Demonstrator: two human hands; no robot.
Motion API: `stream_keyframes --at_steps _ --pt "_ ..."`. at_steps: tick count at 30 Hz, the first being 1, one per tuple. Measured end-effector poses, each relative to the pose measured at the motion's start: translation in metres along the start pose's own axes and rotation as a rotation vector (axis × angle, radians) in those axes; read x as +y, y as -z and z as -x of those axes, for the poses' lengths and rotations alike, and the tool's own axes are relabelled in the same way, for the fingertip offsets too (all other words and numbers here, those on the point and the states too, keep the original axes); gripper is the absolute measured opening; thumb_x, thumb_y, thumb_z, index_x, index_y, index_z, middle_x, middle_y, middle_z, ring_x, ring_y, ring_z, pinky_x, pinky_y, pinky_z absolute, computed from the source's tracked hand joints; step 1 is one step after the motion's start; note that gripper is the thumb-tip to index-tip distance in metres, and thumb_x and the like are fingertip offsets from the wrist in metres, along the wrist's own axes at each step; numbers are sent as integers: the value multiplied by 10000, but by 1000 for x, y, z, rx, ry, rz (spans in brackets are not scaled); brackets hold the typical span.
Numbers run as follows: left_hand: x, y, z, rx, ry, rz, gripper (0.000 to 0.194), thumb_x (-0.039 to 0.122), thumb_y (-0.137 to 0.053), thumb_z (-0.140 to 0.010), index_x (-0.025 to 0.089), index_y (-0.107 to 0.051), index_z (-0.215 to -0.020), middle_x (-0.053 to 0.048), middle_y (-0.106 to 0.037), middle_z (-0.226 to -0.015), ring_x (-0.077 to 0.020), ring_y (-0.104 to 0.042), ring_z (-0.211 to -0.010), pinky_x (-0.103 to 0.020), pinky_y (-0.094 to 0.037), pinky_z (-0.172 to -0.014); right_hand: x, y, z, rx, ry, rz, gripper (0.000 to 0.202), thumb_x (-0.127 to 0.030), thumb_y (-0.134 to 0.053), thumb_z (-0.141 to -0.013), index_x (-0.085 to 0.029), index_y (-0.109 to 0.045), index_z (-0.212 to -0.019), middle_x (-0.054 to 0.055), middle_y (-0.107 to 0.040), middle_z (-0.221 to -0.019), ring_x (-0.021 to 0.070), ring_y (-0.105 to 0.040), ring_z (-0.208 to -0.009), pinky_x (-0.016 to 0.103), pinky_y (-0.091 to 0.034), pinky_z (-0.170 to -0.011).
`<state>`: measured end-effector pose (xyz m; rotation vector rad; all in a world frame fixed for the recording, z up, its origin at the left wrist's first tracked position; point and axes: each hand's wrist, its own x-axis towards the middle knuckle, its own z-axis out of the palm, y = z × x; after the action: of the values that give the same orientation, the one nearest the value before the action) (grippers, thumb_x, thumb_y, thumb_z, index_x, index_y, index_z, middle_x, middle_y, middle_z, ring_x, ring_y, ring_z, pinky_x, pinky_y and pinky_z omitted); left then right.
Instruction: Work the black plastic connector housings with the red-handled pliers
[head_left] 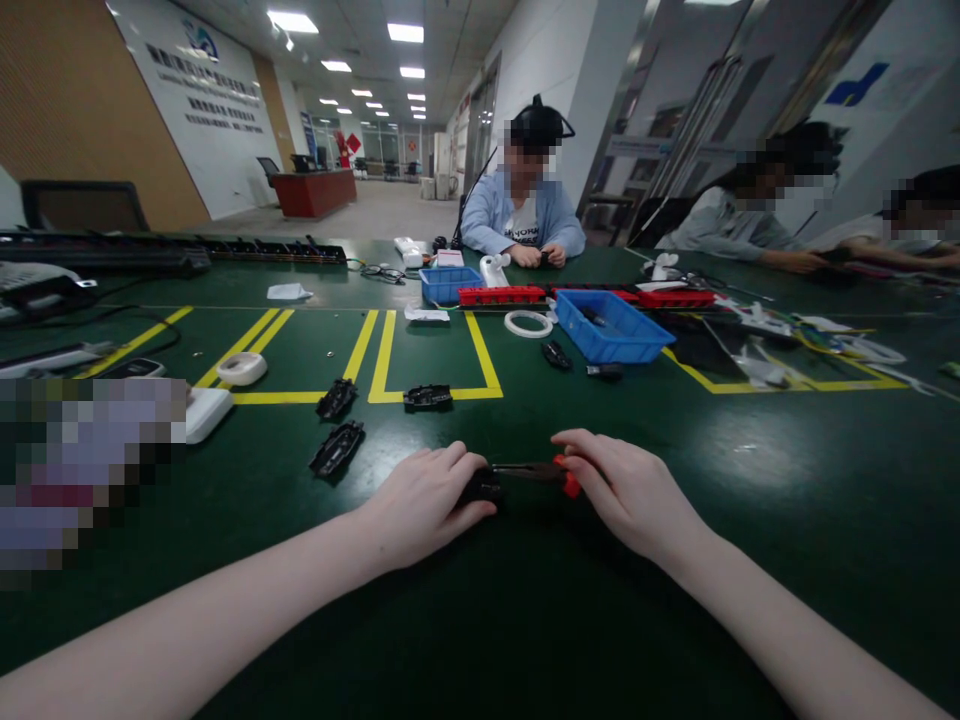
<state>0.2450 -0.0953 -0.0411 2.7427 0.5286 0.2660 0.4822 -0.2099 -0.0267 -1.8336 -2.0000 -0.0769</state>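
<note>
My left hand (427,495) is closed on a small black plastic part (482,487), pressing it near the tabletop. In my right hand (626,490) is a pair of long-nose pliers (529,470) with red handles, mostly covered by the fingers. The jaws point left and reach the upper edge of the black part; whether they grip it I cannot tell. Left of my left hand lie two black plastic housings, one nearer (337,449) and one just beyond it (337,398). Another black housing (427,397) rests on the yellow tape line ahead.
Ahead to the right stands a blue bin (611,335) with black parts in it, beside a roll of white tape (528,323). A smaller blue bin (450,284) and red strips (502,296) are farther back. Across the table sits a person (523,215); others sit at right.
</note>
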Motion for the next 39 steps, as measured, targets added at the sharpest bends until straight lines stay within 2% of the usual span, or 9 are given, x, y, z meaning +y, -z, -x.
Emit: stream_keyframes --at_steps 7,15,20,23,25,31,34,36,39 --pt "-4 7 -2 13 27 207 295 415 -562 -945 220 -564 -1165 -26 -624 -1042 -192 -620 -868 -317 -476 -728 -8 7 -3 -9 59 24 387 -377 -307 -1018 -192 -646 -1004 55 -723 -856 173 -661 -740 304 -493 -640" --pt "0 13 -2 -24 36 201 303 398 -585 -939 216 -565 -1181 -29 -628 -1054 -208 -615 -881 -341 -483 -764 -2 11 -8 103 106 143 411 -317 -302 -1020 -169 -673 -923 78 -726 -842 179 -653 -692 323 -465 -631" --pt "-3 12 -4 -7 67 278 323 389 -622 -916 221 -579 -1188 -26 -633 -1061 -206 -620 -893 -332 -478 -763 -8 22 -7 -114 -1 181 422 -536 -429 -951 -202 -687 -968 68 -722 -872 211 -676 -739 334 -503 -597" --pt "-5 11 -5 18 89 378 331 359 -670 -883 217 -606 -1175 -24 -649 -1060 -206 -624 -930 -334 -479 -795 -11 29 3 -297 -49 245 617 -734 -640 -700 -206 -701 -1013 106 -718 -952 284 -689 -803 375 -549 -563" --pt "-7 12 -6 22 102 483 328 345 -694 -865 220 -628 -1162 -18 -665 -1075 -199 -630 -951 -333 -481 -831 -11 31 13 -347 -28 249 713 -703 -741 -594 -207 -685 -1103 130 -709 -1031 316 -691 -857 404 -582 -583" --pt "-11 17 -8 27 170 697 298 327 -695 -858 209 -658 -1129 -22 -693 -1062 -198 -641 -962 -333 -501 -847 -14 27 29 -362 71 114 356 -328 -682 -768 -287 -653 -1121 71 -700 -1041 238 -699 -798 343 -600 -606" --pt "-12 16 -9 36 168 679 317 336 -702 -849 204 -656 -1134 -32 -690 -1084 -207 -635 -983 -347 -502 -871 -18 22 20 -338 138 110 369 -252 -615 -799 -279 -639 -1166 73 -689 -1089 245 -693 -874 367 -602 -679" --pt "-13 14 -9 52 166 661 335 345 -713 -838 208 -655 -1138 -32 -686 -1101 -210 -631 -1002 -352 -497 -890 -16 20 14 -322 158 114 444 -266 -614 -818 -280 -602 -1261 77 -672 -1165 269 -671 -996 404 -597 -764" --pt "-13 13 -9 60 178 660 335 359 -712 -838 210 -658 -1132 -32 -689 -1088 -212 -637 -994 -348 -502 -879 -7 21 12 -319 99 123 616 -473 -690 -787 -261 -552 -1349 106 -639 -1246 313 -640 -1083 455 -589 -816"
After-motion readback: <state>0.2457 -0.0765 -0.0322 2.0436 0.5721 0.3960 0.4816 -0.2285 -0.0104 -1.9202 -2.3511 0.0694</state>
